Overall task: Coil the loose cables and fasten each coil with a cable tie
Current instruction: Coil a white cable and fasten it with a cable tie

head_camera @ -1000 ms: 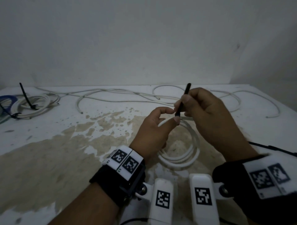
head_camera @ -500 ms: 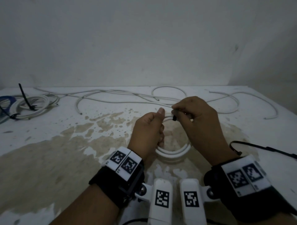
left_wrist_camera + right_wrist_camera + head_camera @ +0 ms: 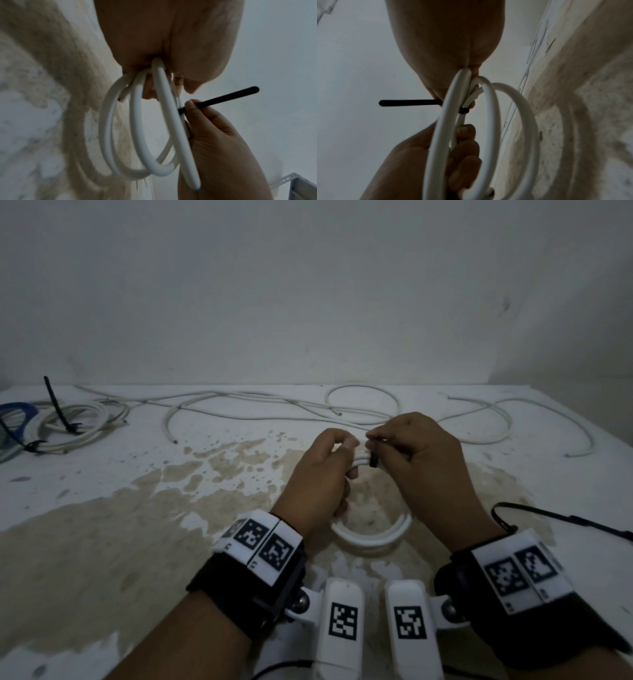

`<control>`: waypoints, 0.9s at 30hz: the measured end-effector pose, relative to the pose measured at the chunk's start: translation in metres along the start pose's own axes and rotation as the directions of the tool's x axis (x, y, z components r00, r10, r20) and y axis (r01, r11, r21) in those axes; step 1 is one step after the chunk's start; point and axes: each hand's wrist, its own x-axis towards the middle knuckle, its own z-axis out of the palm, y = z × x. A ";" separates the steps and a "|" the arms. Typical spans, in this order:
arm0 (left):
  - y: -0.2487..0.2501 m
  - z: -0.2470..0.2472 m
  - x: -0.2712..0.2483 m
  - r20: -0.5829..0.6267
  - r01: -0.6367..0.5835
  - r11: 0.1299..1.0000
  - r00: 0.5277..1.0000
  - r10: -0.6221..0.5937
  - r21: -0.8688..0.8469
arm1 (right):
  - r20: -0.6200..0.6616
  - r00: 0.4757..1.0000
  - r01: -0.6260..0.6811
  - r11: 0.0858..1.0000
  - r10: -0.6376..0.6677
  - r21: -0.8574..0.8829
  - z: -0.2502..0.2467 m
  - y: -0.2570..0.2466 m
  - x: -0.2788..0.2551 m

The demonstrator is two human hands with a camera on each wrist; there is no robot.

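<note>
A white cable coil hangs upright just above the stained table, held between both hands. My left hand grips the top of the coil on its left side. My right hand pinches a black cable tie that wraps the top strands. In the right wrist view the tie's band sits snug around the coil, and its tail sticks out sideways. The left wrist view shows the same tail beyond my right fingertips.
Loose white cables trail along the table's back edge by the wall. Tied white coils and a blue coil lie at the far left. A black strap lies to the right of my right wrist.
A second ago my right hand held the tie's tail upright above the coil. Both hands have since dropped and closed in, and the tie now sits tight on the strands.
</note>
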 end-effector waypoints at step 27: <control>0.017 -0.005 0.000 -0.132 0.028 0.907 0.987 -0.091 -0.420 | 0.325 0.819 -0.564 0.766 0.473 0.309 -0.017 -0.024 0.000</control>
